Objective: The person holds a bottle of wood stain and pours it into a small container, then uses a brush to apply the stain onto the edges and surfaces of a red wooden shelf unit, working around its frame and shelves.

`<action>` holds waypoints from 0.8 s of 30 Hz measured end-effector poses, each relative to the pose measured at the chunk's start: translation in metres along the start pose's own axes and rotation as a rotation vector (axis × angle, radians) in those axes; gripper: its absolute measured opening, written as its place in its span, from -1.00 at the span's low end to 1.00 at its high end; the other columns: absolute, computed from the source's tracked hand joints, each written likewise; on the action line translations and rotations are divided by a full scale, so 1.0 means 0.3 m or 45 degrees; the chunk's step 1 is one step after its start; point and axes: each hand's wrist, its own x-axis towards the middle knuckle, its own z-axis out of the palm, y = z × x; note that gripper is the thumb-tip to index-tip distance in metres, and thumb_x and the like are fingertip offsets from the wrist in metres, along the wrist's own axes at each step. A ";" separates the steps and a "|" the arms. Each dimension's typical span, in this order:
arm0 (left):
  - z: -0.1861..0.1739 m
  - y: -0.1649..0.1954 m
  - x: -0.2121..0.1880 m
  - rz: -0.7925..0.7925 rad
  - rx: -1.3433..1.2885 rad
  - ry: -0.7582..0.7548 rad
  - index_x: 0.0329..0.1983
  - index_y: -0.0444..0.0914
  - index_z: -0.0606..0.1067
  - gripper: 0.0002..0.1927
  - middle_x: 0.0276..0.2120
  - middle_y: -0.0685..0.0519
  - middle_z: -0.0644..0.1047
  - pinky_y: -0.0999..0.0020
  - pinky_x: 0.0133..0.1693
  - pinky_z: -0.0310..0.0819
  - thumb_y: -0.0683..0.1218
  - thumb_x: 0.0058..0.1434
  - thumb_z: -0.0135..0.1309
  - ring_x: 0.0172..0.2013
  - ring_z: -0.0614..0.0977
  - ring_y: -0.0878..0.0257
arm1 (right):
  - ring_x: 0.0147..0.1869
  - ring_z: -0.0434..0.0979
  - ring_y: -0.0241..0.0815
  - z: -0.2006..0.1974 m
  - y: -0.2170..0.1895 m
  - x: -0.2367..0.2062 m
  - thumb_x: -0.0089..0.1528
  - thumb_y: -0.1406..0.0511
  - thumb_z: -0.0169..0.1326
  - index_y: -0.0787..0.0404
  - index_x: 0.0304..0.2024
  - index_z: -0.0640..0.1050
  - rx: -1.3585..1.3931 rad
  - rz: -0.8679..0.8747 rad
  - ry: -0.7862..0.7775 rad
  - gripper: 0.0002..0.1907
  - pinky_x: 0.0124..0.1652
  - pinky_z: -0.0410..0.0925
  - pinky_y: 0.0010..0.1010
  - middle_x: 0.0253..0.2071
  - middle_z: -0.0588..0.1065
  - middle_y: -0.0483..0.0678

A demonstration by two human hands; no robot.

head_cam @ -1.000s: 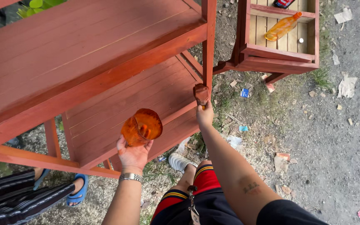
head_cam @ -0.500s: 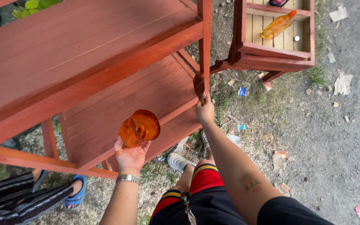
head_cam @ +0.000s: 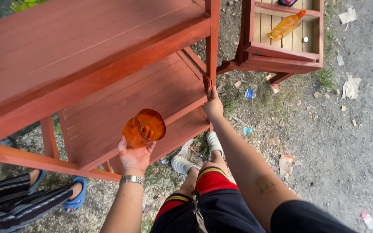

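My left hand (head_cam: 134, 156) holds an orange translucent cup (head_cam: 144, 127) from below, tilted, in front of the lower shelf of a red-brown wooden shelf unit (head_cam: 87, 56). A metal watch sits on that wrist. My right hand (head_cam: 213, 105) grips a small paintbrush (head_cam: 207, 85) whose bristles press against the unit's front right post (head_cam: 213, 43), just below the middle shelf. The brush handle is mostly hidden inside the fist.
A second red-brown shelf unit (head_cam: 281, 54) stands at the upper right, with an orange bottle (head_cam: 286, 26) lying on its slats. Another person's striped trousers and blue sandal (head_cam: 75, 197) are at the lower left. Litter dots the gravel ground (head_cam: 350, 142).
My right hand has shifted the brush slightly down the post. The cup in my left hand stays at about the same spot.
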 end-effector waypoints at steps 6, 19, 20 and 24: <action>0.010 -0.004 0.011 0.037 0.048 0.051 0.35 -0.02 0.30 -0.20 0.31 0.04 0.37 -0.01 0.10 0.40 0.33 0.04 0.07 0.23 0.41 0.02 | 0.06 0.58 0.27 0.015 -0.031 -0.028 0.28 0.38 -0.10 -0.30 0.59 0.00 0.109 0.097 0.024 -0.12 0.01 0.38 -0.08 0.03 0.58 0.27; 0.027 0.013 -0.021 0.102 0.075 0.031 0.31 0.06 0.34 -0.24 0.29 0.11 0.41 -0.03 0.10 0.37 0.34 0.02 0.05 0.23 0.44 0.03 | -0.04 0.61 0.22 0.002 -0.087 -0.020 0.19 0.42 -0.05 -0.27 0.52 0.11 0.275 0.022 0.166 -0.13 -0.07 0.41 -0.11 -0.04 0.58 0.23; 0.027 0.018 -0.018 0.110 0.062 0.012 0.31 0.05 0.34 -0.25 0.30 0.11 0.41 -0.04 0.09 0.37 0.34 0.04 0.05 0.24 0.43 0.03 | -0.07 0.60 0.25 -0.027 -0.136 -0.029 0.20 0.42 -0.04 -0.27 0.52 0.11 0.281 -0.074 0.230 -0.13 -0.10 0.41 -0.08 -0.08 0.58 0.25; 0.019 0.013 -0.019 0.096 0.041 0.023 0.31 0.04 0.33 -0.27 0.30 0.11 0.40 -0.03 0.09 0.38 0.35 0.08 0.01 0.25 0.43 0.04 | -0.20 0.59 0.32 -0.108 -0.210 -0.029 0.34 0.34 -0.06 -0.27 0.56 0.02 0.300 -0.250 0.258 -0.20 -0.18 0.37 0.03 -0.24 0.58 0.31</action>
